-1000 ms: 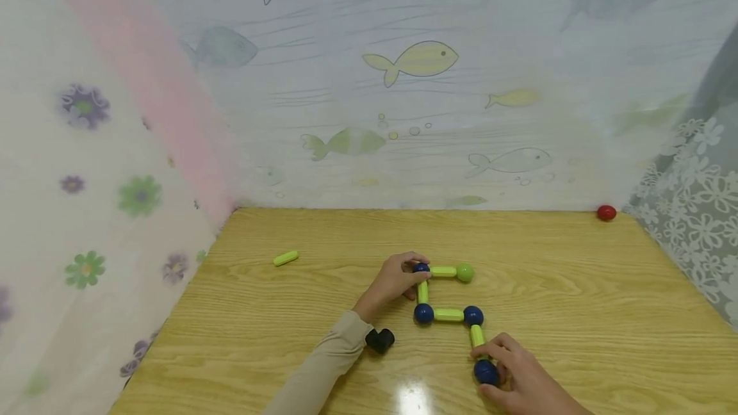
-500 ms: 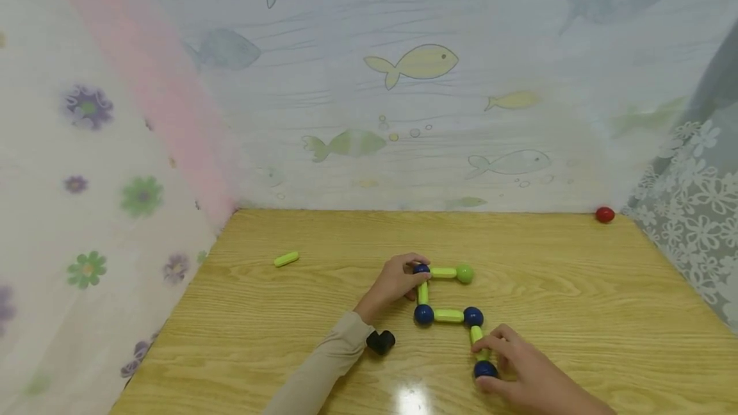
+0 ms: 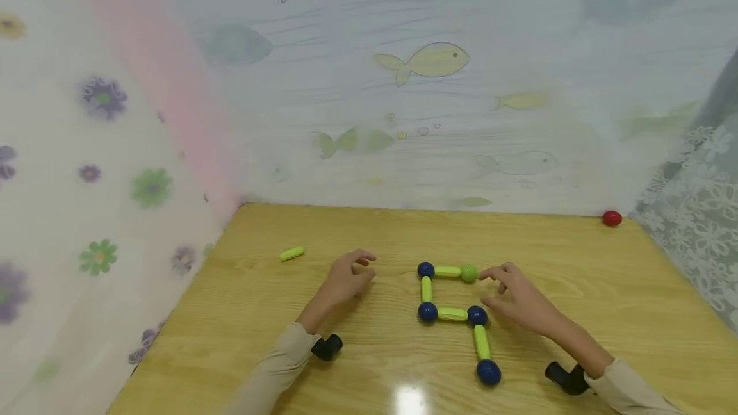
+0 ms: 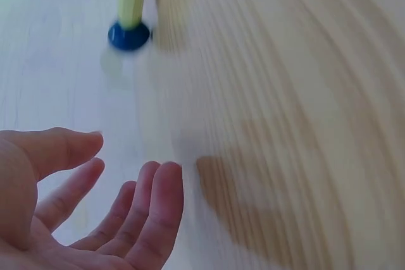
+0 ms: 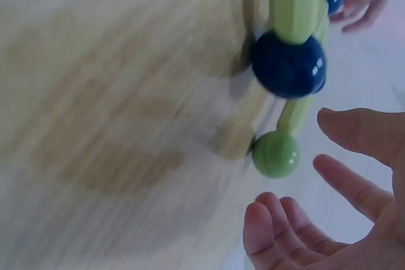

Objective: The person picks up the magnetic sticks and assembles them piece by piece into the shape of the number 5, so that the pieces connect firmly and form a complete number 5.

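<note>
The chain of lime-green plastic rods and glossy balls (image 3: 455,312) lies mid-table on the wooden table (image 3: 605,300) in the head view; the right hand (image 3: 519,296) hovers just beside its green ball (image 3: 469,272), fingers loose, gripping nothing, while the left hand (image 3: 346,277) sits apart, loosely curled and empty. Left wrist: relaxed fingers (image 4: 152,200), only blurry table below. Right wrist: spread fingers (image 5: 342,175) near the green ball (image 5: 276,153). Looks like a between-pieces pause; I'd guess the spare green rod (image 3: 291,253) needs fetching next.

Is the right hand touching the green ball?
Apart. The right wrist view shows the green ball with a clear strip of table between it and the right hand, whose fingertips stop short of it.
</note>
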{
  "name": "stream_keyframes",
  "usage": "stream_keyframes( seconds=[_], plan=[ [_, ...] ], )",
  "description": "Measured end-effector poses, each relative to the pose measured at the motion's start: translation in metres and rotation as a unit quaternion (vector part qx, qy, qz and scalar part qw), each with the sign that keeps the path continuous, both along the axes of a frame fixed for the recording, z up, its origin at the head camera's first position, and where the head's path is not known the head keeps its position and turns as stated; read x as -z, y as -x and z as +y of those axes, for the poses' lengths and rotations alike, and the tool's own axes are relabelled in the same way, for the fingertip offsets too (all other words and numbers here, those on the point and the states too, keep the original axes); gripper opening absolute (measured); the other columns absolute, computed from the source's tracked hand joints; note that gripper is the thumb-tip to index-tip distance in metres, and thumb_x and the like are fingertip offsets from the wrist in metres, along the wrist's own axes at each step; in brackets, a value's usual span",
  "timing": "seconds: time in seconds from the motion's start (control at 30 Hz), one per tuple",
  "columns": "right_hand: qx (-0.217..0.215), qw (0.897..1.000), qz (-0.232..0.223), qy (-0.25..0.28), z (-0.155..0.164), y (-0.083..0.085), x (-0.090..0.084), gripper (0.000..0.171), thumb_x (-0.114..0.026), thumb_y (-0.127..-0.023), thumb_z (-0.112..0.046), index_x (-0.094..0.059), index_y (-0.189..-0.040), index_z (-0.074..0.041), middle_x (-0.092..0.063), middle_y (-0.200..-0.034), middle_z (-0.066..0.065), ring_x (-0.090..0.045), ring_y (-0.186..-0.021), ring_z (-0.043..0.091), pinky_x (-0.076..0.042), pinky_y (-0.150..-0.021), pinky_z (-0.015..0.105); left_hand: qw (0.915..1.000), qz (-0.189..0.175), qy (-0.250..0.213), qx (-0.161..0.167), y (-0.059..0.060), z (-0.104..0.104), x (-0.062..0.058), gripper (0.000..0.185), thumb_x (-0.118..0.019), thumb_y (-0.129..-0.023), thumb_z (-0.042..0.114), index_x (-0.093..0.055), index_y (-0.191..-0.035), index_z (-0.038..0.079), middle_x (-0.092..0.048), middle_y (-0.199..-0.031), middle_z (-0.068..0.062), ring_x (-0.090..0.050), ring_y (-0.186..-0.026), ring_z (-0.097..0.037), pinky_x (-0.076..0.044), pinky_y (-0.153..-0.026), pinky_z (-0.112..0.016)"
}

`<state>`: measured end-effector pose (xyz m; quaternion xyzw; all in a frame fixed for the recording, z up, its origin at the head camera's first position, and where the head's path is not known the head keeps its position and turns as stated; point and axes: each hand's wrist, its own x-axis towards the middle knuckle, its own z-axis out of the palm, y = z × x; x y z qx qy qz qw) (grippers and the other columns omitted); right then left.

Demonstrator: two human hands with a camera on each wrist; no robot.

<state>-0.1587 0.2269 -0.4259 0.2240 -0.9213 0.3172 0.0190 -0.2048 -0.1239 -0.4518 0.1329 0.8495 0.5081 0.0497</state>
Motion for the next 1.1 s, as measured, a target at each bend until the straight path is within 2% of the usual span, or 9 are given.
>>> stream_keyframes(
  seconds=[0.1, 0.23, 0.33, 0.4, 0.57, 0.77, 0.93, 1.1],
  plan=[
    [-0.008, 0.999, 0.031, -0.005, 0.0, 0.014, 0.003, 0.029, -0.067, -0.088, -0.011, -0.061, -0.115, -0.003, -0.05, -0.104, 0.017, -0.049, -0.081, 0.023, -0.045, -0.065, 0.037, 0.998, 0.024, 0.021, -0.054, -0.005, -0.033, -0.005, 0.027, -0.063, -0.092, 0.009, -0.061, -0.118, 0.006, -0.055, -0.114, -0.017, -0.058, -0.079, -0.021, -0.05, -0.058, -0.033],
    [-0.026, 0.998, 0.062, -0.001, -0.003, 0.028, 0.007, 0.023, -0.065, -0.089, -0.007, -0.064, -0.111, -0.003, -0.053, -0.104, 0.018, -0.053, -0.089, 0.031, -0.047, -0.072, 0.046, 0.9888, 0.046, 0.068, -0.124, -0.001, -0.077, -0.009, 0.028, -0.065, -0.089, 0.006, -0.063, -0.116, 0.004, -0.056, -0.113, -0.018, -0.058, -0.089, -0.027, -0.051, -0.066, -0.035],
    [-0.036, 0.997, 0.066, 0.0, -0.007, 0.037, 0.009, 0.021, -0.065, -0.089, -0.006, -0.065, -0.109, -0.003, -0.054, -0.103, 0.016, -0.053, -0.093, 0.033, -0.047, -0.075, 0.049, 0.9804, 0.062, 0.102, -0.157, 0.008, -0.107, -0.009, 0.031, -0.064, -0.088, 0.003, -0.061, -0.118, 0.001, -0.053, -0.115, -0.022, -0.056, -0.095, -0.033, -0.051, -0.072, -0.042],
    [-0.041, 0.997, 0.059, -0.003, -0.01, 0.042, 0.009, 0.019, -0.066, -0.088, -0.007, -0.066, -0.108, -0.004, -0.055, -0.103, 0.015, -0.054, -0.094, 0.033, -0.047, -0.077, 0.049, 0.9775, 0.061, 0.117, -0.165, 0.013, -0.122, -0.01, 0.034, -0.064, -0.087, 0.002, -0.059, -0.121, 0.0, -0.051, -0.117, -0.025, -0.054, -0.1, -0.038, -0.05, -0.076, -0.046],
    [-0.048, 0.998, 0.032, -0.015, -0.015, 0.051, 0.011, 0.013, -0.065, -0.089, -0.005, -0.068, -0.101, -0.005, -0.058, -0.097, 0.012, -0.056, -0.087, 0.028, -0.048, -0.073, 0.043, 0.9799, 0.036, 0.134, -0.143, 0.023, -0.142, -0.006, 0.034, -0.065, -0.088, 0.004, -0.059, -0.121, -0.001, -0.049, -0.119, -0.027, -0.051, -0.105, -0.042, -0.048, -0.081, -0.05],
    [-0.051, 0.999, 0.003, -0.015, -0.021, 0.059, 0.012, 0.011, -0.064, -0.09, -0.008, -0.067, -0.1, -0.005, -0.057, -0.092, 0.007, -0.053, -0.076, 0.018, -0.046, -0.066, 0.033, 0.9788, 0.044, 0.154, -0.128, 0.023, -0.149, -0.004, 0.018, -0.069, -0.084, 0.002, -0.066, -0.101, -0.002, -0.062, -0.1, -0.019, -0.058, -0.091, -0.035, -0.051, -0.076, -0.045],
    [-0.046, 0.999, -0.005, -0.012, -0.019, 0.061, 0.014, 0.012, -0.063, -0.09, -0.008, -0.067, -0.101, -0.004, -0.056, -0.091, 0.007, -0.051, -0.073, 0.015, -0.045, -0.064, 0.032, 0.9809, 0.038, 0.168, -0.09, 0.016, -0.141, -0.008, 0.015, -0.072, -0.082, 0.005, -0.067, -0.095, 0.001, -0.064, -0.092, -0.012, -0.06, -0.082, -0.029, -0.053, -0.067, -0.038],
    [-0.043, 0.999, -0.005, -0.013, -0.014, 0.061, 0.016, 0.013, -0.064, -0.091, -0.011, -0.068, -0.101, -0.004, -0.056, -0.089, 0.006, -0.05, -0.071, 0.014, -0.045, -0.062, 0.029, 0.9866, 0.022, 0.153, -0.053, 0.001, -0.118, -0.008, 0.014, -0.073, -0.083, 0.008, -0.068, -0.096, 0.006, -0.063, -0.092, -0.006, -0.059, -0.078, -0.02, -0.051, -0.061, -0.032]
  ],
)
